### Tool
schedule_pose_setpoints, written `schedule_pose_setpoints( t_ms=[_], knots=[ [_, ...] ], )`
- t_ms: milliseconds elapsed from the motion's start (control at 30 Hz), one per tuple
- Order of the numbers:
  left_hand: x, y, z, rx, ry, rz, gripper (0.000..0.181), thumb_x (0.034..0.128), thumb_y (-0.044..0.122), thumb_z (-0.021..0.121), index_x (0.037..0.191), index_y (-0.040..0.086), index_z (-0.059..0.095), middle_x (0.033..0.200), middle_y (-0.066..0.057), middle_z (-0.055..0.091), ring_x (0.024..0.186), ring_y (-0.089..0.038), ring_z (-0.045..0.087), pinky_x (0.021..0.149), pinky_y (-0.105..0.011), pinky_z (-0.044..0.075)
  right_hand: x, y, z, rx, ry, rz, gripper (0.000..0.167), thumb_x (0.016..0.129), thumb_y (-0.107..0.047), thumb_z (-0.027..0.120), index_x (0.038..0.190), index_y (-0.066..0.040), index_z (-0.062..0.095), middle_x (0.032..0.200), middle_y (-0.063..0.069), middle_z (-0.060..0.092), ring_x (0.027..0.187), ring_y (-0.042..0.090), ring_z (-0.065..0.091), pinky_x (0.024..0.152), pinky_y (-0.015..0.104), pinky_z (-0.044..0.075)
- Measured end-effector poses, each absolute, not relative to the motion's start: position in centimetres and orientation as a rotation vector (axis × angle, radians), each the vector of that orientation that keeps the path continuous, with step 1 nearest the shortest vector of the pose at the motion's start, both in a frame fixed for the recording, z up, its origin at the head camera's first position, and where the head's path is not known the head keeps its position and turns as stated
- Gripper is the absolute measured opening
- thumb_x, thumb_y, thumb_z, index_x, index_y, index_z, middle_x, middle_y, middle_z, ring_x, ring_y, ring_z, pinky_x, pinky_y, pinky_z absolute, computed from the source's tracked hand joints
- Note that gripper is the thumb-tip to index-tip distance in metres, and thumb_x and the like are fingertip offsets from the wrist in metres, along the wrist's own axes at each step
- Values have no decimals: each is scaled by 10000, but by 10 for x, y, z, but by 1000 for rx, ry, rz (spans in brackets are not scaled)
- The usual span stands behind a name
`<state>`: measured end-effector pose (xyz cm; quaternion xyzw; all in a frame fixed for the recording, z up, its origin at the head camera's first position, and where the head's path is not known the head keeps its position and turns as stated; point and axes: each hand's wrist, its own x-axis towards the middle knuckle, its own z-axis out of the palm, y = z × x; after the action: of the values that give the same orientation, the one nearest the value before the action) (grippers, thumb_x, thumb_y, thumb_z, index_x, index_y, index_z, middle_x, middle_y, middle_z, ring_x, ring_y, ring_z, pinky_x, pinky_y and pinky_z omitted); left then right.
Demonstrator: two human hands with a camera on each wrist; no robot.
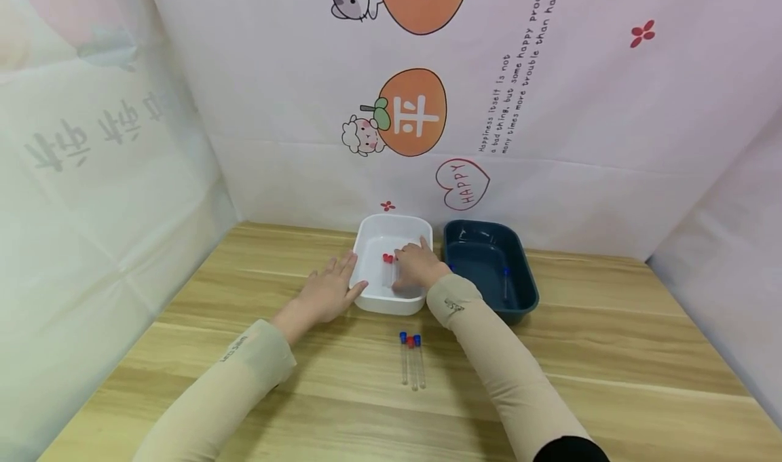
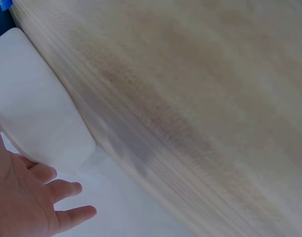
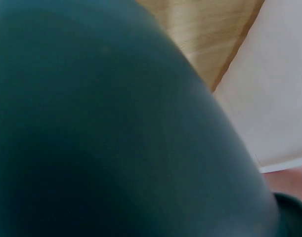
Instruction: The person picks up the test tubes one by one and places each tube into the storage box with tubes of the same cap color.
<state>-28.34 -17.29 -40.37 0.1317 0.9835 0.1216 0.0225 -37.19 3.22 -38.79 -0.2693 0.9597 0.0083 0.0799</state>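
My left hand (image 1: 326, 289) rests with straight, spread fingers against the left wall of a white tub (image 1: 389, 304); the left wrist view shows the same hand (image 2: 34, 202) beside the tub's white side (image 2: 37, 98). My right hand (image 1: 418, 266) reaches into the tub, beside test tubes with red caps (image 1: 387, 258). Its fingertips are partly hidden, so whether they pinch a tube cannot be seen. On the table in front lie three clear test tubes (image 1: 413, 367), two with blue caps and one with a red cap.
A dark blue tub (image 1: 489, 241) stands right of the white one, holding a blue-capped tube (image 1: 506, 285) and another blue cap (image 1: 452, 268); its side (image 3: 116, 123) fills most of the right wrist view. Behind the wooden table (image 1: 342, 394) hangs a printed white sheet (image 1: 293, 109).
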Motion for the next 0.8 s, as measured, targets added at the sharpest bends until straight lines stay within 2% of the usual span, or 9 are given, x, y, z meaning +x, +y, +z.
schedule_pose_setpoints(
  t_ms=[167, 367, 800],
  knots=[
    [-284, -172, -402, 407, 3045, 382, 756, 1093, 521, 350, 1635, 26, 170, 1698, -124, 140, 1529, -428, 168, 1143, -710, 210, -373, 35, -387, -785, 2852, -28, 699, 883, -427, 804, 1438, -59, 593, 1394, 118, 624, 1400, 284, 468, 1232, 533, -33],
    [-284, -172, -402, 412, 3043, 389, 751, 1095, 512, 354, 1635, 24, 171, 1697, -128, 144, 1531, -427, 162, 1145, -710, 205, -373, 35, -387, -767, 2821, -27, 665, 905, -421, 776, 1442, -71, 595, 1446, 111, 597, 1488, 310, 354, 1219, 535, -90],
    [-283, -172, -402, 409, 3042, 364, 758, 1093, 524, 341, 1635, 22, 169, 1697, -128, 144, 1532, -422, 161, 1146, -707, 212, -371, 33, -385, -775, 2794, 4, 648, 952, -415, 733, 1470, -66, 562, 1483, 117, 562, 1509, 329, 305, 1219, 545, -84]
  ],
)
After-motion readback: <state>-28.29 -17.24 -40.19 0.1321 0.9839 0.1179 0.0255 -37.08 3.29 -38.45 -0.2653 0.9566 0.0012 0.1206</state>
